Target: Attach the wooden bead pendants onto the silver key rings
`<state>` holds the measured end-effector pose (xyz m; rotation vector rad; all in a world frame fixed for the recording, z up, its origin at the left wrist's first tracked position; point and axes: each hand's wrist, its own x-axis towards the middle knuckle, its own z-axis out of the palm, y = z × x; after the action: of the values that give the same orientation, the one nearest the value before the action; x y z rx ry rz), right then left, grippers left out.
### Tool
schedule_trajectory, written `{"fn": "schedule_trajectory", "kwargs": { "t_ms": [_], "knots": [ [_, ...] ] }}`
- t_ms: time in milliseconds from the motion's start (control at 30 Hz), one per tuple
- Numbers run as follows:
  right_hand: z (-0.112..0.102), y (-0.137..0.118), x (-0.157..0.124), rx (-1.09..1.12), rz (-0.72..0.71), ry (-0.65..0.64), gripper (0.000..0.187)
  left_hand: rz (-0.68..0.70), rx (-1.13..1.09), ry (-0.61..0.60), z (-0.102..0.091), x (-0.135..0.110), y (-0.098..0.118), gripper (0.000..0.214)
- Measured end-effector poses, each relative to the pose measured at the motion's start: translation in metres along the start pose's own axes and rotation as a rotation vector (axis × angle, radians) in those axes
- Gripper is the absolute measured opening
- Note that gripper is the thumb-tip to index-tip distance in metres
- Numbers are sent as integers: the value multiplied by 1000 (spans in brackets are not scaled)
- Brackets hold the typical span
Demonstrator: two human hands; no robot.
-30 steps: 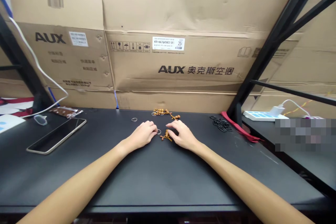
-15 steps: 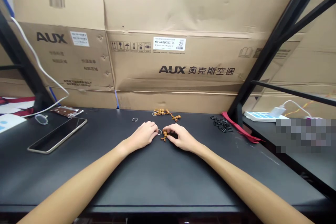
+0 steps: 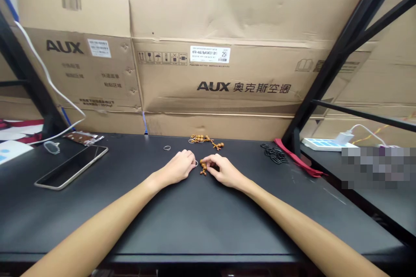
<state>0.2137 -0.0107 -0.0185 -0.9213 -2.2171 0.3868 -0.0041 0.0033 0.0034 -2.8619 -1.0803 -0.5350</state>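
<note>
My left hand (image 3: 180,165) is closed over the dark tabletop, its fingers pinching a metal key ring (image 3: 196,163) of which only the right edge shows. Close to its right, my right hand (image 3: 221,168) pinches a brown gourd-shaped bead charm (image 3: 203,165) with a small tassel of beads hanging toward me. A narrow gap seems to lie between ring and charm. Behind the hands rests a cluster of similar beaded charms (image 3: 201,139), with one piece (image 3: 218,145) trailing to its right. Another loose key ring (image 3: 167,148) lies beyond my left hand.
A phone (image 3: 72,167) lies at left, near a foil packet (image 3: 85,138) and a clear oval piece (image 3: 52,147). Black clips (image 3: 274,154) and a red strap (image 3: 297,159) lie at right. Cardboard boxes (image 3: 247,17) wall the back; a black metal frame (image 3: 338,52) stands at right.
The key ring has slipped further behind my left fingers, so less of it shows. The bead charm has shifted slightly left and turned a little in my right hand.
</note>
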Motion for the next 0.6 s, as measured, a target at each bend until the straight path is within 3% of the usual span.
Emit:
{"fn": "schedule_trajectory", "kwargs": {
  "t_ms": [233, 467, 600],
  "knots": [
    [1, -2, -1, 13, -7, 15, 23, 35, 102, -21, 0, 1, 3, 17],
    [2, -2, -1, 47, 29, 26, 21, -67, -246, 42, 7, -2, 7, 17],
    [1, -4, 1, 101, 69, 36, 17, -92, -295, 53, 12, 0, 12, 18]
  ]
}}
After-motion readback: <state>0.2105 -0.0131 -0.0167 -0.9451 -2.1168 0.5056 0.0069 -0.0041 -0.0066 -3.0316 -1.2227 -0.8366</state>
